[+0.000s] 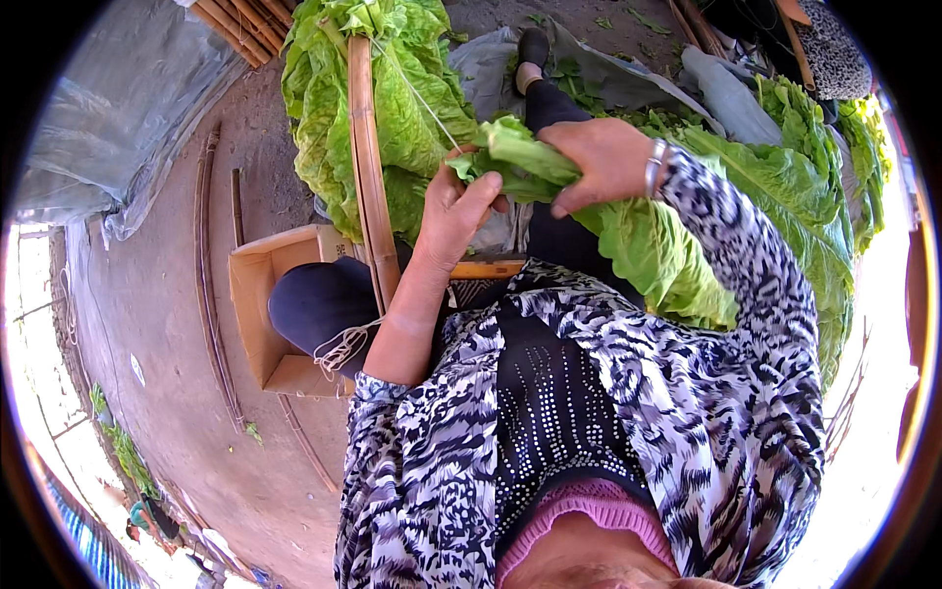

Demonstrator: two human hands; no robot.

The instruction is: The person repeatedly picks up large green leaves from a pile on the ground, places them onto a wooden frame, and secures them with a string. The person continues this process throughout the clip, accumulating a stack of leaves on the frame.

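On a bare earth floor [167, 294] strewn with slender bamboo sticks [208, 285], a seated person in a black-and-white patterned jacket works a bundle of broad, crinkled green leaves [520, 152] held up in front of the chest. The right hand [601, 157], a silver bangle at its wrist, is clamped over the top of the leaf bundle, fingers curled down around it. The left hand [459, 201] grips the same bundle from below, thumb and fingers closed on the stems, with a thin pale string [424, 98] running up from it. The leaves trail down to the person's right across a heap of large green leaves [785, 196]. A long bamboo pole [368, 157] already hung with green leaves lies just beside the left hand. An open brown cardboard box [257, 314] sits by the left knee.
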